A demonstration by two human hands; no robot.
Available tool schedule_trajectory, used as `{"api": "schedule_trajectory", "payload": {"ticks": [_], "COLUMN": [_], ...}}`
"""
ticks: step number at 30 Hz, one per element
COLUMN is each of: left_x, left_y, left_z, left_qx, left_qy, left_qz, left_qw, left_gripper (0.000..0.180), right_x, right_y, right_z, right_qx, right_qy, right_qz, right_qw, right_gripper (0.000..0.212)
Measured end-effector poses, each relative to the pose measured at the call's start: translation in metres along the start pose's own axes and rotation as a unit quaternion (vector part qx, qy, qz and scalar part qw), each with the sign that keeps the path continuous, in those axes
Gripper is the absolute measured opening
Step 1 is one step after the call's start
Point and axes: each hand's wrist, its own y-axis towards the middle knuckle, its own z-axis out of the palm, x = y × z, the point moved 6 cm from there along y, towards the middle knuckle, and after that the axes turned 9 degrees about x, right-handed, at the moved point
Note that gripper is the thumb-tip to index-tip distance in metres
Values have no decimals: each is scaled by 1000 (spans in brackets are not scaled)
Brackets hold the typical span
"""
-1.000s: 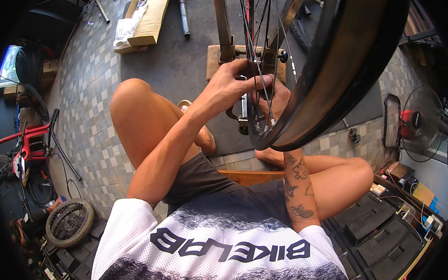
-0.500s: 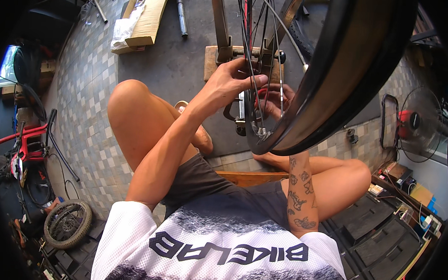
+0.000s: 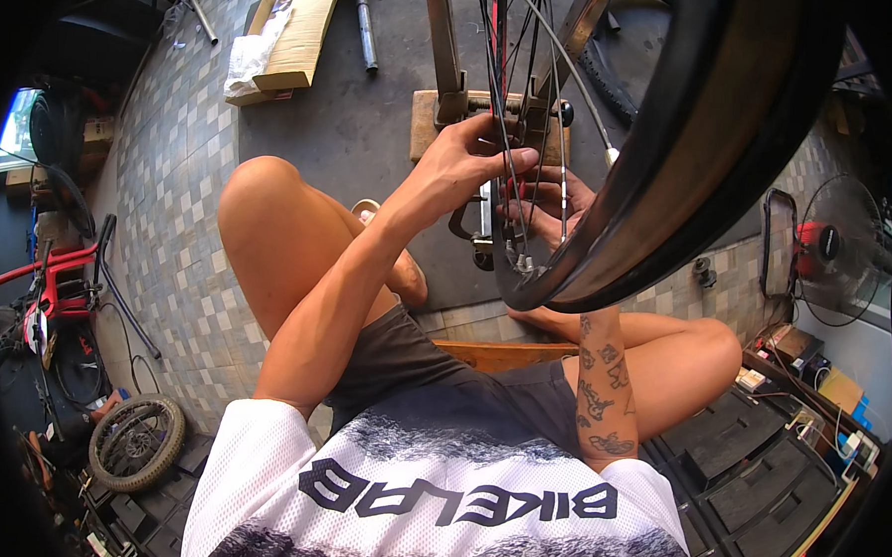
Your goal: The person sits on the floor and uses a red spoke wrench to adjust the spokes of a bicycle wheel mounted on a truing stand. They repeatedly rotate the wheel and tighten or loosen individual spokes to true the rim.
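A bicycle wheel stands upright before me, its black rim (image 3: 657, 223) sweeping up to the right and its thin spokes (image 3: 567, 184) running up from it. The metal truing stand (image 3: 443, 44) holds it on a wooden base (image 3: 425, 118). My left hand (image 3: 468, 160) reaches in from the left, thumb and fingers closed round a spoke. Behind the spokes, my right hand (image 3: 554, 206) pinches a small red spoke wrench (image 3: 516, 188) low near the rim. Spokes and rim partly hide its fingers.
A long open cardboard box (image 3: 294, 58) and a metal tube (image 3: 365, 26) lie on the dark mat ahead. A fan (image 3: 836, 246) stands at right, above black cases (image 3: 733, 440). At left are a red bicycle frame (image 3: 53, 276) and a small wheel (image 3: 137, 444).
My right hand has shifted slightly, its fingers now extending further left around the red spoke wrench. The left hand keeps its grip, and the whole view has moved a little.
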Motion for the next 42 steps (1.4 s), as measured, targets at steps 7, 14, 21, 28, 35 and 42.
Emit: {"api": "schedule_trajectory", "payload": {"ticks": [7, 14, 21, 28, 35, 42], "left_x": [-5, -2, -1, 6, 26, 22], "left_y": [-8, -4, -3, 5, 18, 9], "left_z": [6, 7, 3, -4, -20, -30], "left_qx": [3, 6, -5, 14, -86, -130], "left_qy": [-78, -66, -12, 0, 138, -6], "left_qz": [44, 13, -25, 2, 33, 28], "left_qw": [996, 998, 1000, 1000, 986, 991], "left_gripper": [51, 48, 52, 53, 70, 48], "right_x": [2, 6, 2, -4, -19, -51], "right_y": [-2, 9, 19, 13, 12, 7], "right_z": [9, 7, 8, -5, -36, -78], "right_qx": [-44, -18, -43, 6, -98, -187], "right_qy": [-30, -57, -124, -67, 95, 113], "right_qz": [-2, 33, 9, 34, -64, -24], "right_qw": [999, 998, 991, 997, 989, 976], "right_gripper": [36, 35, 31, 24, 19, 31]}}
